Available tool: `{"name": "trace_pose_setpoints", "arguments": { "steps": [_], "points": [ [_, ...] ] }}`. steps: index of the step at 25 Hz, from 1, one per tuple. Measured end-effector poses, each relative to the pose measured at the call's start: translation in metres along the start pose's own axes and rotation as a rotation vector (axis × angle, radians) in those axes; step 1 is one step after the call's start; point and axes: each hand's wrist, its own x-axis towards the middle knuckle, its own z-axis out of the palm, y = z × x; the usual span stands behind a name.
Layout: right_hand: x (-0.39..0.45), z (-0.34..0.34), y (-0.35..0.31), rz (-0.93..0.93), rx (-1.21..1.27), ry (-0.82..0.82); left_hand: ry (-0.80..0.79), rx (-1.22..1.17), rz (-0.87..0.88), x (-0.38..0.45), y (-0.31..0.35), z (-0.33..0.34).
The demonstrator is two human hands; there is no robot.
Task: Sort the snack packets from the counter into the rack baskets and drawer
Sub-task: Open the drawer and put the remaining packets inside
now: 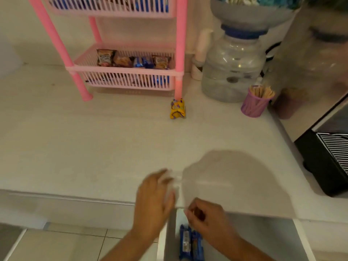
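A yellow snack packet [178, 109] lies on the white counter [94, 147], just in front of the pink rack's right leg. The rack's lower basket [124, 80] holds several packets, and the upper basket [113, 8] shows more through its slats. Below the counter edge a drawer [263, 238] stands open with two blue packets [190, 243] at its left side. My left hand [153, 202] is blurred and rests flat on the counter's front edge. My right hand [207, 220] hovers over the drawer above the blue packets, fingers curled; something small and dark may sit in them.
A large clear water jar [233, 68] stands right of the rack. A purple cup of wooden sticks [256, 104] is beside it. A black and steel machine [331, 153] fills the right edge. Tiled floor [66, 245] shows at the lower left.
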Motion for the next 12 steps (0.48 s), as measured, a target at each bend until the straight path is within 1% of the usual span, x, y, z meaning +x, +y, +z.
{"name": "trace_pose_setpoints", "arguments": {
  "steps": [2, 3, 5, 7, 8, 9, 10, 12],
  "points": [
    [0.043, -0.008, -0.024, -0.105, -0.043, 0.062, -0.090, 0.203, -0.278, 0.039, -0.029, -0.006],
    [0.069, -0.011, -0.032, -0.148, -0.060, 0.114, -0.144, 0.258, -0.350, 0.050, -0.040, -0.001],
    [0.120, -0.013, -0.040, -0.189, -0.061, 0.237, -0.191, 0.274, -0.377, 0.054, -0.053, 0.011],
    [0.170, -0.015, -0.040, -0.206, -0.049, 0.387, -0.223, 0.293, -0.365, 0.053, -0.058, 0.019],
    [0.195, -0.018, -0.040, -0.205, -0.063, 0.436, -0.234, 0.316, -0.364, 0.053, -0.062, 0.021],
    [0.219, -0.023, -0.041, -0.189, -0.109, 0.455, -0.244, 0.328, -0.364, 0.053, -0.065, 0.023],
    [0.244, -0.029, -0.040, -0.160, -0.210, 0.442, -0.246, 0.332, -0.364, 0.055, -0.067, 0.026],
    [0.284, -0.039, -0.036, -0.064, -0.509, 0.344, -0.292, 0.326, -0.354, 0.059, -0.070, 0.029]
  ]
}}
